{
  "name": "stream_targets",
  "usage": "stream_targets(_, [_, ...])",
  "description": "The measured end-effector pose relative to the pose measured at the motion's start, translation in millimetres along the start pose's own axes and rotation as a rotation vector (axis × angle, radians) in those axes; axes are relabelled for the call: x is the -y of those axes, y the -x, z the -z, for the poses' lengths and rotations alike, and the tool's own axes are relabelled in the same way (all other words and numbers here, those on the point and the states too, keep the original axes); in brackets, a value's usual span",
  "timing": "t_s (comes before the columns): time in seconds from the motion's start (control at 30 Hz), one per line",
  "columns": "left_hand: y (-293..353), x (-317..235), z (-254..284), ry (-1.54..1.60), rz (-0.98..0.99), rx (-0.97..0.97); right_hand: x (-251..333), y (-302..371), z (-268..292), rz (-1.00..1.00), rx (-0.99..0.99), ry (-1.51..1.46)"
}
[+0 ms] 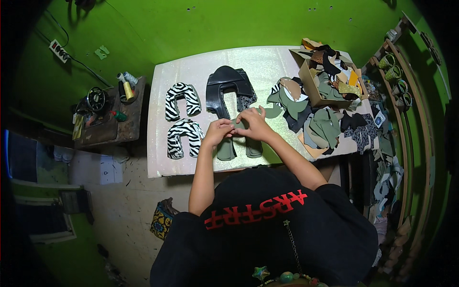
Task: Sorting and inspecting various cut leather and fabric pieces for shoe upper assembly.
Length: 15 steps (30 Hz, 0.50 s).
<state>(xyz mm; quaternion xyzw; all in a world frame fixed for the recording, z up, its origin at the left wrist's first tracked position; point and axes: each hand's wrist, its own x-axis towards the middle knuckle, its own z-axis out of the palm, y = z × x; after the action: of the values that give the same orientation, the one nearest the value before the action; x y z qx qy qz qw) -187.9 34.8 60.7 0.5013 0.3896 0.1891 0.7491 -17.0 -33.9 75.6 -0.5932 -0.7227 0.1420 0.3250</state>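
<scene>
On the pale worktable [267, 60] in front of you, your left hand [218, 131] and right hand [253, 123] meet, fingers curled in and pinching together the top of an olive-green horseshoe-shaped cut piece [226, 149], whose two legs hang down toward you over the table. Just left of your left hand lie two zebra-print pieces [181, 119], one above the other. Directly beyond your hands sits a stack of black pieces [228, 88], close to your right knuckles. To your right, a heap of green, black and tan scraps [325, 124] crowds the table, with an open cardboard box [311, 86] of more scraps behind it. Well off to the left stands a sewing machine [98, 103] with thread spools [126, 85].
</scene>
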Motion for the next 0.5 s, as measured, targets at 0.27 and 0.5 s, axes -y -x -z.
stream_targets(0.27, [2, 12, 23, -0.008, 0.018, -0.138, -29, 1, -20, -0.267, 0.131, -0.305])
stream_targets(0.5, [-8, 45, 34, -0.183, 0.006, -0.28, -16, 4, -29, -0.457, 0.18, -0.034])
